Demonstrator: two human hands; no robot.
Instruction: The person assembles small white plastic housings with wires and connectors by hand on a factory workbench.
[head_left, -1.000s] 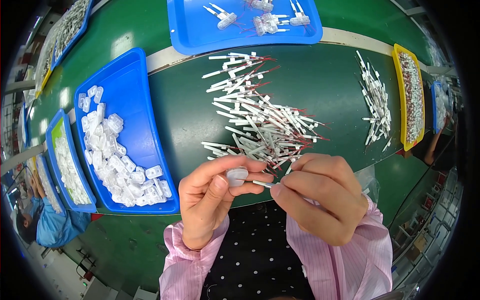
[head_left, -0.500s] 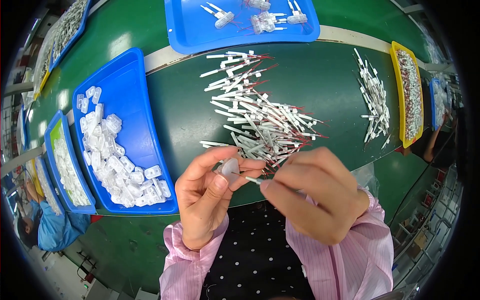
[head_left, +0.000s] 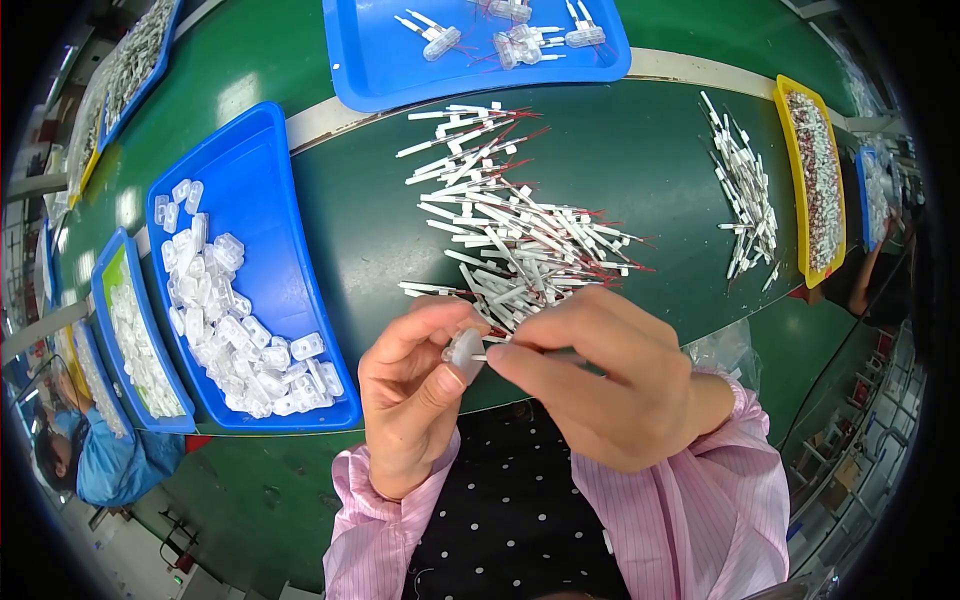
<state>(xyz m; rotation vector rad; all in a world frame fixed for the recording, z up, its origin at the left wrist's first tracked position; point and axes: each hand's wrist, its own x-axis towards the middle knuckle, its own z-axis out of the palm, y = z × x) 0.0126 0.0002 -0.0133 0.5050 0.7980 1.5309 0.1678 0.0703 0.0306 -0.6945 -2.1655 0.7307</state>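
In front of my body, my left hand [head_left: 400, 400] pinches a small clear plastic housing [head_left: 464, 352] between thumb and fingers. My right hand [head_left: 615, 385] is closed on a thin white stick-like part [head_left: 480, 357], whose near end meets the housing. Whether the tip is inside the housing is too small to tell. Just beyond both hands lies a pile of similar white sticks with red wires [head_left: 500, 220] on the green table. To my left, a blue tray [head_left: 255, 170] holds many loose clear housings [head_left: 230, 330].
A blue tray [head_left: 365, 80] at the far side carries several housings with sticks attached. On the right are a second stick pile [head_left: 745, 200] and a yellow tray [head_left: 785, 100] of small parts. Another person in a blue sleeve [head_left: 130, 460] is at far left.
My right hand has moved left toward my left hand, bringing the white stick up to the housing. The gap with the thin wire between them has closed.
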